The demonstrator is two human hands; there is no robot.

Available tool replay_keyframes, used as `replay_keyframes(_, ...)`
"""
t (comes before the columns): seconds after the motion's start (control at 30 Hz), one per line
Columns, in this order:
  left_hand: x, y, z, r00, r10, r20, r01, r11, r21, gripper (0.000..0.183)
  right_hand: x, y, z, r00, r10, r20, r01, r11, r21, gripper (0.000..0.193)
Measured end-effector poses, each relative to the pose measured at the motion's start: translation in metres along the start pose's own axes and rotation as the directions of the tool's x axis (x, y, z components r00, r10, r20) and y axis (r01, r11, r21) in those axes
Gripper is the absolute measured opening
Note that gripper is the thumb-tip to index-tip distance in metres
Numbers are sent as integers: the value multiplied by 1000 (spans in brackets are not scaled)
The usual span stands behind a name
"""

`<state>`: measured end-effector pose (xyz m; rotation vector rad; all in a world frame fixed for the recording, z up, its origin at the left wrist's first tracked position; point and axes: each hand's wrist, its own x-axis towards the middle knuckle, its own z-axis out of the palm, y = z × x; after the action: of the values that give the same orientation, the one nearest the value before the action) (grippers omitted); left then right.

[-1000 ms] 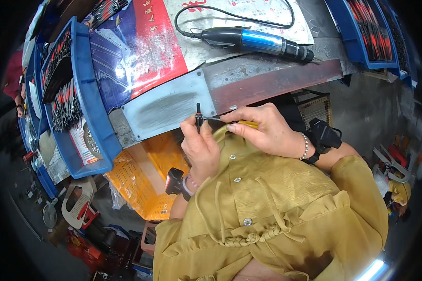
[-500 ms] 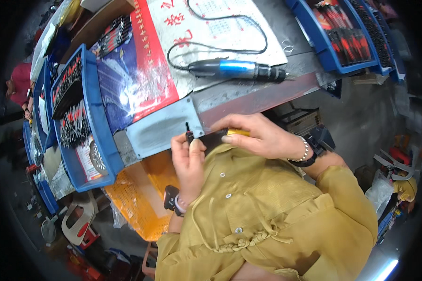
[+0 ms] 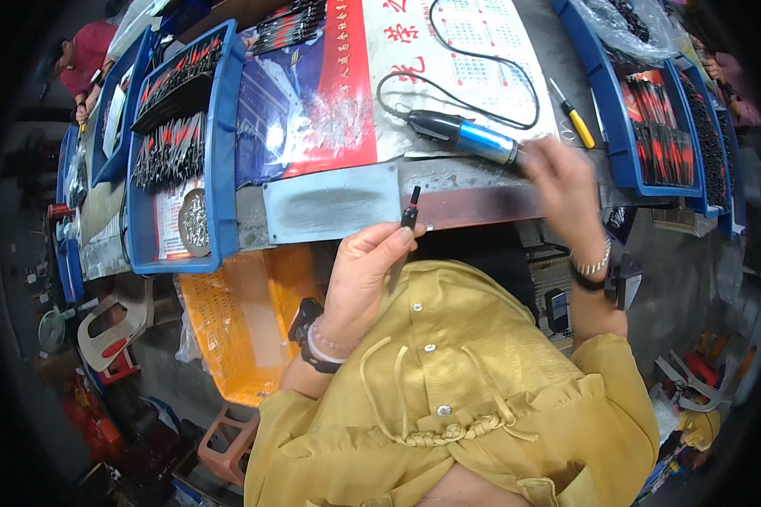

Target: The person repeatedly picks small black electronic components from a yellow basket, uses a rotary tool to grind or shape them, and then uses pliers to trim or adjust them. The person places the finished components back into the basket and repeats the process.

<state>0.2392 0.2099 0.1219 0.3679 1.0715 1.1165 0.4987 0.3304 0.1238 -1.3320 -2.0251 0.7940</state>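
Observation:
My left hand (image 3: 365,269) pinches a small black rod-shaped part (image 3: 410,207) upright at the bench's front edge, just right of a grey metal plate (image 3: 330,204). My right hand (image 3: 565,182), blurred by motion, is stretched out over the bench at the tip end of a blue and black electric screwdriver (image 3: 465,135) that lies on a printed sheet; whether it touches the tool I cannot tell. A yellow-handled screwdriver (image 3: 573,112) lies just beyond that hand.
Blue trays of red and black parts stand at the left (image 3: 216,135) and right (image 3: 630,127) of the bench. A round tin of small screws (image 3: 194,221) sits in the left tray. An orange plastic crate (image 3: 245,313) stands below the bench. Another person (image 3: 80,63) works at far left.
My right hand has left the black part and swung out to the right toward the electric screwdriver. My left hand keeps holding the part upright.

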Motion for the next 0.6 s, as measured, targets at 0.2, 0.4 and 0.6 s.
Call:
replay_keyframes(0.2, 1, -4, -4, 999, 24, 40, -29, 992, 119, 22, -51, -60, 95, 855, -7, 519, -419, 582, 697, 17)
replay_keyframes(0.4, -10, -18, -22, 961, 232, 151, -277, 810, 517, 20, -60, -57, 113, 759, 14, 652, -532, 590, 607, 23)
replay_keyframes(0.6, -14, -22, -30, 955, 188, 227, -289, 757, 586, 16, -66, -60, 111, 654, 73, 753, -676, 502, 539, 27)
